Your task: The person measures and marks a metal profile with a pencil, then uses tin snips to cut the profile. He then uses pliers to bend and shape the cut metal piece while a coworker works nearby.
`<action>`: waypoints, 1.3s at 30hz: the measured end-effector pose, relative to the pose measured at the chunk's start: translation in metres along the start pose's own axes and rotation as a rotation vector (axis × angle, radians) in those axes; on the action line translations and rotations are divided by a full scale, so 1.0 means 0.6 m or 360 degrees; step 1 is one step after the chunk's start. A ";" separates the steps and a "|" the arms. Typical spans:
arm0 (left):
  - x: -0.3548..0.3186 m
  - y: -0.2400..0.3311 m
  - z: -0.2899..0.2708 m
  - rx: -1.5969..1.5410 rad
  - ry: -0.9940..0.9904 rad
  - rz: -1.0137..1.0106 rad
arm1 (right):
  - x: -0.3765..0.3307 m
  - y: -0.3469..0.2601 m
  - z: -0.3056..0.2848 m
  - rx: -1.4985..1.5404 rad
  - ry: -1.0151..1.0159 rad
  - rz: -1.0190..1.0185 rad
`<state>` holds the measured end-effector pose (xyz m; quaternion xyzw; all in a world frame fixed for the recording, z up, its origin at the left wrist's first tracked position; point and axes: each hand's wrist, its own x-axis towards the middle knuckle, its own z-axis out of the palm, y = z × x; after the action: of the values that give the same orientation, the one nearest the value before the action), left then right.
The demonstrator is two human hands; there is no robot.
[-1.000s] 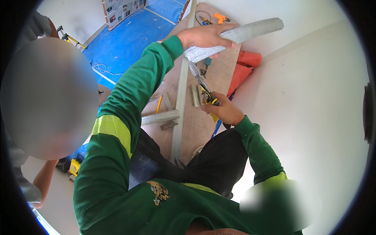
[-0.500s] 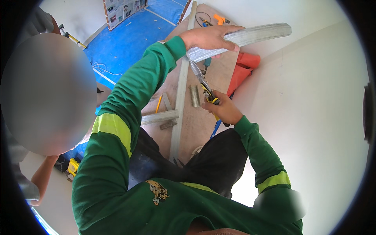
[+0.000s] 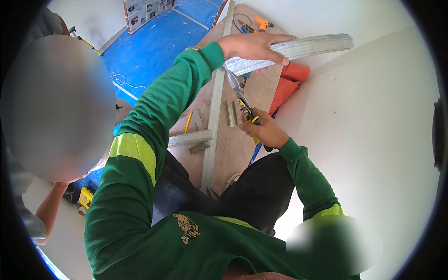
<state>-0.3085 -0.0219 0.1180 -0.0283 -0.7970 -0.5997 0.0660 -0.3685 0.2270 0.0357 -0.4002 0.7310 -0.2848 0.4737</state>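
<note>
My left hand (image 3: 254, 48) grips a grey galvanized metal channel (image 3: 319, 45) across its width, thumb on the near side. The channel points up to the right, above the board. Below it, my right hand (image 3: 266, 129) is closed around the black and yellow handles of a pair of tin snips (image 3: 244, 100). The snips' silver jaws meet the channel's near left end; whether they bite into the metal I cannot make out. A short metal offcut (image 3: 231, 114) lies on the board just left of the snips.
A long metal stud (image 3: 215, 107) runs along the brown board (image 3: 242, 149), with a shorter channel piece (image 3: 190, 138) and a pencil (image 3: 188, 122) left of it. An orange tool (image 3: 263, 24) lies at the far end. Red sheeting (image 3: 291, 79) borders the white wall. A person (image 3: 51, 212) is close on my left.
The channel in my left hand has shifted slightly right, its far end a little lower. My right hand stays in nearly the same place with the snips.
</note>
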 end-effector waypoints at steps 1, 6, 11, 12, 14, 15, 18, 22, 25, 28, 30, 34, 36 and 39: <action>0.002 -0.001 0.000 -0.0003 0.0014 0.0043 | 0.002 0.002 0.000 0.0017 -0.0013 -0.0025; 0.006 -0.003 0.004 -0.0021 0.0114 0.0114 | 0.007 0.009 0.003 -0.0046 0.0097 -0.0207; 0.003 0.000 -0.002 -0.0016 0.0136 0.0098 | 0.012 0.013 0.001 -0.0393 0.0251 -0.0336; 0.003 -0.001 -0.004 -0.0026 0.0142 0.0059 | 0.013 0.014 -0.001 -0.0389 0.0267 -0.0331; 0.004 -0.002 -0.003 -0.0053 0.0156 -0.0020 | 0.014 0.017 -0.002 -0.0343 0.0278 -0.0312; 0.005 -0.003 -0.002 -0.0058 0.0145 0.0052 | 0.013 0.018 -0.003 -0.0273 0.0259 -0.0308; 0.008 -0.010 0.009 -0.0057 0.0146 0.0126 | 0.010 0.020 0.001 -0.0099 0.0189 -0.0257; 0.012 -0.016 0.014 -0.0046 0.0139 0.0129 | 0.005 0.015 0.004 -0.0086 0.0166 -0.0177; 0.011 -0.018 0.010 -0.0032 0.0155 0.0135 | 0.003 0.008 0.002 -0.0305 0.0217 -0.0159; 0.010 -0.019 0.010 0.0050 0.0158 0.0147 | -0.002 0.006 0.000 -0.0412 0.0273 -0.0096; 0.009 -0.020 0.013 0.0063 0.0164 0.0139 | -0.003 0.007 0.000 -0.0368 0.0275 -0.0158; 0.010 -0.022 0.027 -0.0039 0.0111 0.0104 | -0.004 0.013 0.002 -0.0235 0.0256 -0.0286; 0.012 -0.022 0.033 -0.0062 0.0067 0.0093 | -0.007 0.015 0.002 -0.0190 0.0239 -0.0231; 0.014 -0.019 0.037 -0.0076 0.0047 0.0103 | -0.013 0.017 0.002 -0.0126 0.0183 -0.0171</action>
<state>-0.3199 -0.0039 0.1025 -0.0469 -0.7800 -0.6165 0.0967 -0.3690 0.2387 0.0308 -0.4402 0.7452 -0.3030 0.3989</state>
